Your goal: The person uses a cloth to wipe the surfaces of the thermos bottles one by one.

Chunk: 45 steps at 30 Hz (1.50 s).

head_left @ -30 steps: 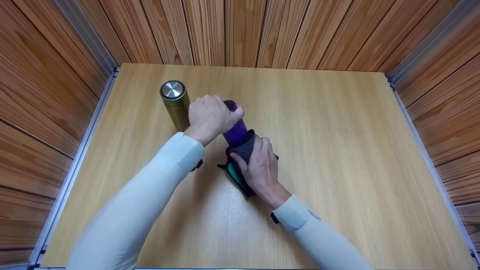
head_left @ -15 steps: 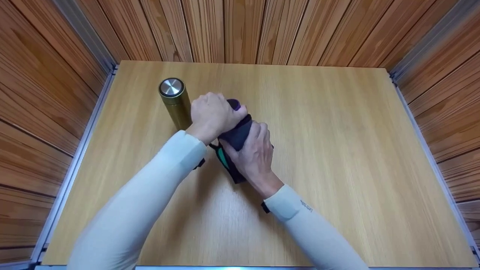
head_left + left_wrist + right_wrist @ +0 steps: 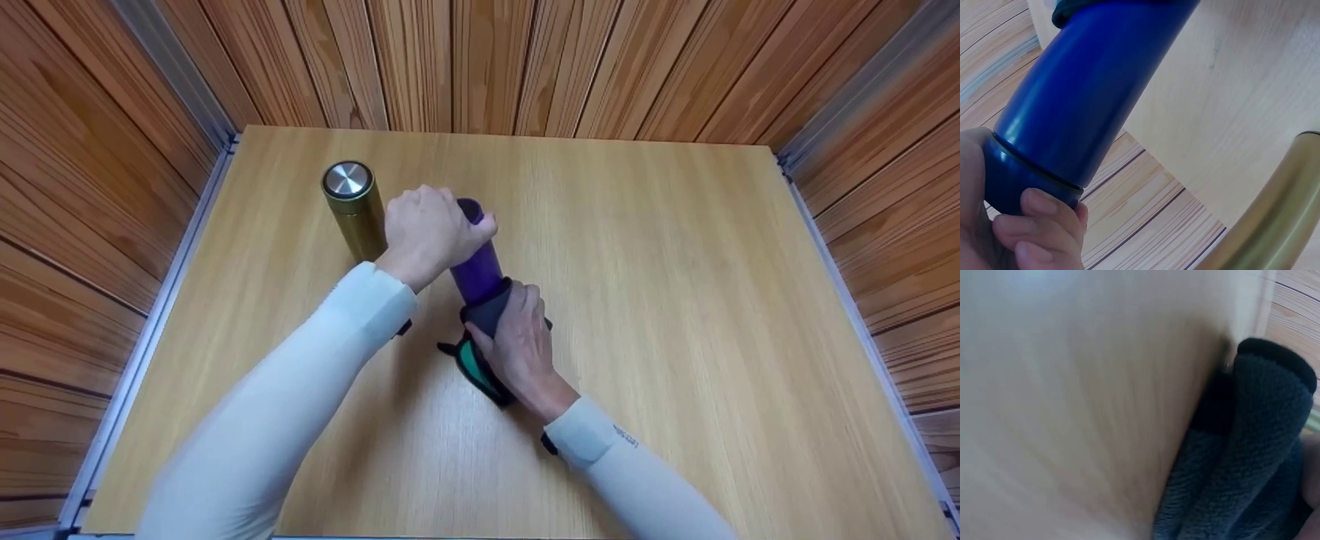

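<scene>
A purple bottle stands tilted in the middle of the table. It looks deep blue in the left wrist view, where the seam of its end section shows. My left hand grips that end, the upper one in the head view, with curled fingers. Lower down, my right hand holds a dark grey cloth wrapped around the bottle. A green patch shows on the cloth's loose part. Fuzzy pile covers the cloth in the right wrist view, where only a sliver of the hand shows. The bottle's lower end is hidden.
A gold-green bottle with a shiny metal lid stands upright just left of my left hand. Beneath everything is a light wooden table, enclosed by wood-panelled walls at the back and sides.
My right hand slid the cloth up the bottle close to the left hand, then back down, baring the purple side again. The left hand stays nearly in place.
</scene>
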Each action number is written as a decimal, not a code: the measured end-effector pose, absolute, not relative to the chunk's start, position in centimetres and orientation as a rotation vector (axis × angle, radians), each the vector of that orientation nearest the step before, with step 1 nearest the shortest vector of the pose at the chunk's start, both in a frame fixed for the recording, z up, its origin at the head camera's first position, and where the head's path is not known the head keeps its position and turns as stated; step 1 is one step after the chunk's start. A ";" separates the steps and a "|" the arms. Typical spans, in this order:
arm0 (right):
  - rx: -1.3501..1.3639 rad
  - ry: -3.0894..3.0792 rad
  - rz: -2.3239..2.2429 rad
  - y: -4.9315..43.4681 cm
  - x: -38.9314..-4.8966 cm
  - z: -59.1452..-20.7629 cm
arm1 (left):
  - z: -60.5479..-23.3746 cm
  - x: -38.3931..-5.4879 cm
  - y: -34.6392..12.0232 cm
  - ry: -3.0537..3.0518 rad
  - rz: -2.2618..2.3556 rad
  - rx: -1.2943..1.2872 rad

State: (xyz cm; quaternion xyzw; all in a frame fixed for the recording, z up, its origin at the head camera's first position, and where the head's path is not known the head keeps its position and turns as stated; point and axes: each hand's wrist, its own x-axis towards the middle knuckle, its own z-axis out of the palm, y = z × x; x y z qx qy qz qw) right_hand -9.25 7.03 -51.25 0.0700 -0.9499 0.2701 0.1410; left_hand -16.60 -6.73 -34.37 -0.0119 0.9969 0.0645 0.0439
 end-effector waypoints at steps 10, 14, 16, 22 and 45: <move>0.228 -2.724 0.835 6.9 -9.5 -49.9 | -34.5 -16.8 -6.8 3.046 0.177 -0.018; 0.239 -2.743 0.786 7.0 -9.3 -50.4 | -34.7 -16.7 -6.9 3.042 0.155 -0.021; 0.247 -2.745 0.779 7.1 -9.2 -50.6 | -34.8 -16.7 -6.9 3.044 0.138 -0.017; 0.253 -2.820 0.799 7.7 -8.9 -51.0 | -34.9 -16.5 -7.2 3.034 0.161 -0.021; 0.053 -2.885 1.455 12.6 -10.8 -49.8 | -35.6 -14.6 -6.6 3.152 0.312 0.139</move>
